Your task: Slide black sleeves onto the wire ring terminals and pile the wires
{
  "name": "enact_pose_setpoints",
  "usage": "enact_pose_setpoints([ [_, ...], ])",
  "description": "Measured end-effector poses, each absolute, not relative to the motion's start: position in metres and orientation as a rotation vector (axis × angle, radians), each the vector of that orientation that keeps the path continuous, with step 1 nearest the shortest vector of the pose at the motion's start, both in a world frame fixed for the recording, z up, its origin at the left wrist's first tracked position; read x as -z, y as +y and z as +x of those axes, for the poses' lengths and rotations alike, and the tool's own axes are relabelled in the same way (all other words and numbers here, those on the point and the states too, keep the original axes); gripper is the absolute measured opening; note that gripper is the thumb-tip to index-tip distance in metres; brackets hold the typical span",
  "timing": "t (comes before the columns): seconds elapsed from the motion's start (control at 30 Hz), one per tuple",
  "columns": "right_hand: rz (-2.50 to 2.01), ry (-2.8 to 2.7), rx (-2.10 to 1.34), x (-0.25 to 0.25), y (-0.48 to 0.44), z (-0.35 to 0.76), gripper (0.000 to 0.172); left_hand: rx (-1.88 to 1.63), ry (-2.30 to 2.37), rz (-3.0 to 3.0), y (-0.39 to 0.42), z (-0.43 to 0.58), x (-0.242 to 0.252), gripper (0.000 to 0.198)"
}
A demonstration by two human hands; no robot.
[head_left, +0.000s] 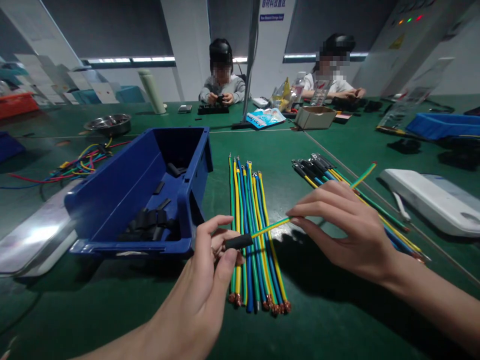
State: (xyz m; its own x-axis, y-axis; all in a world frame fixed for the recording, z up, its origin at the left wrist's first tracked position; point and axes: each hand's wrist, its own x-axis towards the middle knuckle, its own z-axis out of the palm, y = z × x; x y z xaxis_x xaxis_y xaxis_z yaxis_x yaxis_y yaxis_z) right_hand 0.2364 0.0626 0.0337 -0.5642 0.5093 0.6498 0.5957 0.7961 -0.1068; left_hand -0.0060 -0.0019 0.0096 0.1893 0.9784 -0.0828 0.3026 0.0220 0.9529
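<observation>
My left hand (213,260) pinches a short black sleeve (239,242) between thumb and fingers. My right hand (343,227) grips a yellow-green wire (272,226) whose near end meets the sleeve; its far end sticks out past my knuckles. Both hands hover over a row of blue, green and yellow wires (251,230) lying side by side with bare copper ends toward me. A blue bin (150,165) holding more black sleeves (150,220) stands just left of my left hand.
A second bundle of wires with black sleeves fitted (318,167) lies to the right. A white device (431,197) sits at the far right, loose coloured wires (75,165) at the left, a metal bowl (108,122) behind. Two people work at the far side.
</observation>
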Motion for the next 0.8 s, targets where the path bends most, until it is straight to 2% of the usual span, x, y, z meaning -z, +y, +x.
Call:
enact_pose_setpoints([
  [0.1, -0.778, -2.274, 0.161, -0.0343, 0.0633, 0.2401, 0.018, -0.872, 1.322, 1.434, -0.0017, -0.0055, -0.0102, 0.04],
  [0.23, -0.728, -2.344, 0.152, -0.0348, 0.0631, 0.2438, 0.025, -0.847, 1.212, 1.407, 0.0013, -0.0074, -0.0067, 0.036],
  [0.43, -0.691, -2.503, 0.246, -0.0349, 0.0591, 0.2472, 0.025, -0.811, 1.144, 1.391, 0.0025, -0.0112, -0.0054, 0.031],
  [0.67, -0.633, -2.488, 0.286, -0.0361, 0.0595, 0.2477, 0.019, -0.819, 1.228, 1.284, 0.003, -0.0092, -0.0102, 0.042],
  [0.8, -0.615, -2.51, 0.197, -0.0367, 0.062, 0.2476, 0.016, -0.873, 1.228, 1.301, 0.0025, -0.0072, -0.0114, 0.032],
])
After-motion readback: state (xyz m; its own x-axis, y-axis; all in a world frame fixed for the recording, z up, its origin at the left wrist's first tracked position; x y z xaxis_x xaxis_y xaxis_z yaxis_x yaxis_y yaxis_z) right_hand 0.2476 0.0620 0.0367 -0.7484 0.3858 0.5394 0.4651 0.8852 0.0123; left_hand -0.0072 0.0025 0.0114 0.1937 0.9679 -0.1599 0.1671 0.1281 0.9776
